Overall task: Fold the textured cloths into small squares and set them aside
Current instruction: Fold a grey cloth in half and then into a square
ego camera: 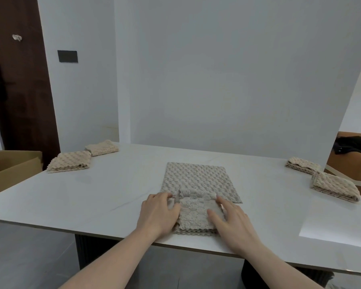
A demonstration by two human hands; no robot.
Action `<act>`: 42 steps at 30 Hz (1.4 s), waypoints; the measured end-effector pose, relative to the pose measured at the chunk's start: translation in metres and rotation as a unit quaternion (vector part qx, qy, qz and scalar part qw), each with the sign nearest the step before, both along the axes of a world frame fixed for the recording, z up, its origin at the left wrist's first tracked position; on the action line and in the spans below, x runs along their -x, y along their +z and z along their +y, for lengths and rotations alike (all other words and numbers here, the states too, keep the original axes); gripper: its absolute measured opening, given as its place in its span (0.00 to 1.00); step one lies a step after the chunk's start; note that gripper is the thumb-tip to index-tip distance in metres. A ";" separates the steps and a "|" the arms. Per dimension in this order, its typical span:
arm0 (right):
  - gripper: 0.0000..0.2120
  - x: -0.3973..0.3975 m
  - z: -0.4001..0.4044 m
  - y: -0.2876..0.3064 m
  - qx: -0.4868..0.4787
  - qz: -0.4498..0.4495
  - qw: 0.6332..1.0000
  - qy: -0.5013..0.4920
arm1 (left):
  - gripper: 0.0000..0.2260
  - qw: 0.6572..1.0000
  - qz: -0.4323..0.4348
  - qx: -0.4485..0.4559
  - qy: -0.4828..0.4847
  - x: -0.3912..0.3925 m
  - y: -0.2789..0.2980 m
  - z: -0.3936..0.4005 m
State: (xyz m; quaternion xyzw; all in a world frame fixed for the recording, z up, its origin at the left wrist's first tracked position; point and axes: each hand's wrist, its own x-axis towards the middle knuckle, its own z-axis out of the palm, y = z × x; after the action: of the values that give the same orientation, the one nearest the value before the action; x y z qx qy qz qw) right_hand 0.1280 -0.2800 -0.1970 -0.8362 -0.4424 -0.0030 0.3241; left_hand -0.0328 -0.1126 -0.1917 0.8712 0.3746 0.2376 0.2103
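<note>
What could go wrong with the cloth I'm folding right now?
The folded cloth under your left hand and right hand sits at the table's near edge, so it might slip off. It also overlaps the flat cloth; sliding it aside could drag that one.

The cloths are beige with a raised bubble weave: the flat cloth (196, 178), the folded cloth (198, 215) at six o'clock, and the folded pairs at ten (71, 162) and three o'clock (333, 185). The bench (92, 197) is white, faintly veined.
</note>
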 end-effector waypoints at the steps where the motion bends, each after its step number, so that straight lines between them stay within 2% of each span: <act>1: 0.34 -0.001 -0.001 0.000 -0.021 0.019 1.000 -0.007 | 0.19 1.000 -0.022 0.018 0.012 0.000 0.001 0.001; 4: 0.32 -0.004 -0.001 -0.001 -0.057 0.052 0.996 -0.032 | 0.17 1.000 -0.017 0.004 0.016 -0.003 -0.002 0.004; 8: 0.24 -0.006 0.003 -0.002 -0.034 0.039 0.998 -0.048 | 0.21 1.000 0.009 -0.014 0.010 -0.005 -0.003 0.007; 13: 0.25 -0.005 0.002 0.000 -0.006 0.045 0.997 -0.060 | 0.26 0.999 0.028 -0.012 -0.029 -0.004 -0.004 0.005; 17: 0.24 -0.002 0.002 0.007 0.014 0.058 0.996 -0.059 | 0.19 0.998 0.025 -0.012 -0.062 -0.004 -0.004 0.008; 19: 0.22 -0.004 0.004 0.009 0.018 0.075 0.996 -0.052 | 0.14 0.997 0.006 0.007 -0.081 -0.005 -0.005 0.011; 21: 0.25 -0.006 0.004 0.010 0.016 0.103 0.994 -0.038 | 0.11 0.995 -0.019 0.036 -0.096 -0.004 -0.006 0.014; 24: 0.29 -0.009 0.007 0.009 0.006 0.144 0.989 -0.042 | 0.11 0.992 -0.042 0.069 -0.102 -0.002 -0.010 0.017; 27: 0.29 -0.009 0.009 0.012 0.018 0.151 0.987 -0.048 | 0.12 0.988 -0.049 0.115 -0.090 -0.001 -0.010 0.017; 30: 0.28 -0.008 0.010 0.019 0.036 0.167 0.983 -0.068 | 0.11 0.987 -0.032 0.140 -0.072 0.000 0.000 0.012; 33: 0.26 -0.006 0.012 0.031 0.069 0.188 0.976 -0.090 | 0.10 0.985 0.023 0.161 -0.065 -0.002 0.021 0.007; 36: 0.24 -0.007 0.016 0.054 0.130 0.257 0.954 -0.089 | 0.07 0.979 0.063 0.185 -0.060 -0.011 0.047 0.002; 40: 0.16 0.009 0.010 0.115 0.163 0.430 0.882 -0.099 | 0.06 0.932 0.066 0.356 -0.021 -0.011 0.098 -0.020; 42: 0.11 0.023 -0.001 0.150 0.157 0.453 0.871 -0.111 | 0.06 0.924 0.053 0.378 -0.014 0.000 0.129 -0.034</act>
State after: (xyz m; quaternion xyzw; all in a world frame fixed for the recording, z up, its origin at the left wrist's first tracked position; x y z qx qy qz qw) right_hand 0.1053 -0.2809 -0.0475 -0.8293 -0.1458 0.4095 0.3511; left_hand -0.0329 -0.1464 -0.0626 0.7431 0.4351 0.0291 0.5075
